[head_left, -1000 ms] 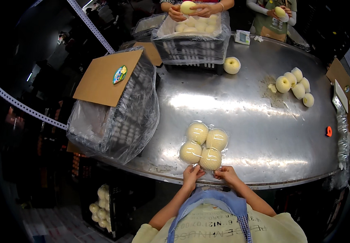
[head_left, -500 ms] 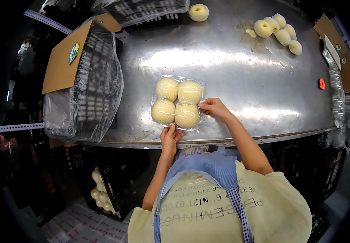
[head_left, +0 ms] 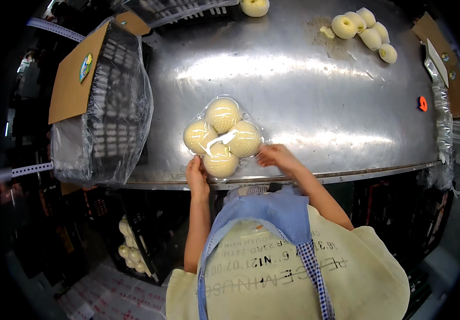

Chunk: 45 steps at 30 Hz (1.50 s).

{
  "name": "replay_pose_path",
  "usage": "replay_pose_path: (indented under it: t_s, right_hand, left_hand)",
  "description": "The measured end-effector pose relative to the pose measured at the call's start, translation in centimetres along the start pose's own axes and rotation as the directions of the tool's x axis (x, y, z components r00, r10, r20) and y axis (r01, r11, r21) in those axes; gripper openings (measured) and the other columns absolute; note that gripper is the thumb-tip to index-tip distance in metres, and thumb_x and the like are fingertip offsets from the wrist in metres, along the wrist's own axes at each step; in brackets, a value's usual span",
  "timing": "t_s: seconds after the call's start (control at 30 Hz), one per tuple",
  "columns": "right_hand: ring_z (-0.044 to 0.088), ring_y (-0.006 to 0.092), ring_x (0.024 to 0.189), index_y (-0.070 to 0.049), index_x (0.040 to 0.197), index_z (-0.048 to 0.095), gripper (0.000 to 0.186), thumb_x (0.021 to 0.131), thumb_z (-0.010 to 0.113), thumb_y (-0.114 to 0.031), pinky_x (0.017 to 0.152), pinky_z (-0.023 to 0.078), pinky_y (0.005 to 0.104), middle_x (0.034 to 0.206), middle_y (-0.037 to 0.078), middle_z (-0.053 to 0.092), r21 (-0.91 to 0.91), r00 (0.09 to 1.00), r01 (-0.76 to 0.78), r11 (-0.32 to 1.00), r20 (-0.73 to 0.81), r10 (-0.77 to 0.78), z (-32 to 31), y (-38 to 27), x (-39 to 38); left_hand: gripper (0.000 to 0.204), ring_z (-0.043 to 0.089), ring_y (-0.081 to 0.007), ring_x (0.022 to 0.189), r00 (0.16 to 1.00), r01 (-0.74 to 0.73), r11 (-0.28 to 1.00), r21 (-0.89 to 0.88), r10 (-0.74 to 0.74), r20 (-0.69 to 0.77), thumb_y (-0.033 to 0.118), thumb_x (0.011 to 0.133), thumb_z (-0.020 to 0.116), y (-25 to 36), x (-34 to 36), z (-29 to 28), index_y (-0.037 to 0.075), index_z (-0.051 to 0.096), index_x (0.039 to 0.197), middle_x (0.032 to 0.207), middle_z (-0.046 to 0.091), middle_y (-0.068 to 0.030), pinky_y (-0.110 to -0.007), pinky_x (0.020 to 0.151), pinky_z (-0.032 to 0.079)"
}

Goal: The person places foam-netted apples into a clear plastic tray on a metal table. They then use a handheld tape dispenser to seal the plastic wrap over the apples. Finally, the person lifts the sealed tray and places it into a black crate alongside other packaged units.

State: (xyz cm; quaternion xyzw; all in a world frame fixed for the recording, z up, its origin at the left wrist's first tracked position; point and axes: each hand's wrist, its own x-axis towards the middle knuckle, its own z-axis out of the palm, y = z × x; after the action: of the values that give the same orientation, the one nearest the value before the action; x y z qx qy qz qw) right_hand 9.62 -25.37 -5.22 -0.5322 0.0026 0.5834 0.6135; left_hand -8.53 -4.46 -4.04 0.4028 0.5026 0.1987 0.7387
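Observation:
A clear plastic pack [head_left: 202, 138] holds several round, pale yellow fruits in foam nets. It lies turned cornerwise on the metal table, near the front edge. My left hand [head_left: 197, 175] is closed on its lower left side, the thumb and fingers pinching the plastic rim. My right hand [head_left: 278, 157] is at the lower right side of the pack, fingers bent toward the rim. Those fingers are slightly smeared, and whether they grip the plastic does not show clearly.
A plastic-lined crate [head_left: 115, 106] with a cardboard flap stands at the left, another crate [head_left: 187, 12] at the back. One netted fruit [head_left: 255, 7] sits beside that. More fruits [head_left: 370, 38] lie far right, near an orange-red ring-shaped item [head_left: 423, 104]. Fruits [head_left: 132, 256] fill a crate below the table.
The pack has turned from square-on to cornerwise. My left hand has moved left along its rim, and my right hand has come slightly nearer to me.

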Motion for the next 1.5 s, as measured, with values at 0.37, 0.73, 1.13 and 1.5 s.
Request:
replay_pose_path:
  t_s: [0.37,0.73,1.13,1.5]
  right_hand:
    - [0.062,0.0138,0.067,0.005,0.090,0.062,0.024,0.087,0.060,-0.019,0.062,0.052,0.0259,0.076,0.008,0.064,-0.390,0.998,0.056,0.919,0.016,-0.054,-1.4,-3.9,0.6]
    - [0.062,0.0150,0.072,0.002,0.094,0.064,0.030,0.087,0.062,-0.027,0.066,0.052,0.0275,0.081,0.010,0.065,-0.454,0.992,-0.022,0.890,0.102,0.076,-0.6,-3.3,0.2]
    - [0.053,0.0107,0.070,0.000,0.087,0.065,0.021,0.082,0.064,-0.021,0.063,0.041,0.0245,0.078,0.002,0.062,-0.503,0.975,0.101,0.858,-0.119,-0.185,3.6,-7.0,4.9]
    - [0.060,0.0132,0.083,0.001,0.097,0.060,0.017,0.088,0.058,-0.013,0.076,0.047,0.0262,0.092,0.007,0.064,-0.440,0.950,0.083,0.894,-0.237,-0.205,4.0,-5.7,3.2]
  left_hand:
    - [0.019,0.055,-0.0097,0.072,0.995,-0.052,0.993,0.110,0.061,-0.075,0.023,0.095,0.050,-1.9,-3.7,-1.2,0.006,0.055,0.099,0.081,0.058,-0.0014,-0.024,0.065,0.046]
    - [0.025,0.052,-0.0077,0.074,0.993,-0.045,0.983,0.177,0.064,-0.101,0.029,0.093,0.053,0.8,-2.5,-2.1,0.005,0.058,0.101,0.085,0.058,-0.0007,-0.022,0.063,0.043]
    - [0.011,0.050,-0.0087,0.063,0.989,0.001,0.950,0.312,-0.047,0.139,0.017,0.082,0.062,4.2,4.1,-2.2,0.006,0.061,0.083,0.071,0.056,0.0009,-0.024,0.055,0.040]
    - [0.020,0.064,-0.0278,0.083,0.989,-0.105,0.798,0.594,0.022,0.144,0.026,0.073,0.063,3.2,6.1,-1.4,0.008,0.064,0.083,0.086,0.065,-0.0152,-0.037,0.072,0.049]
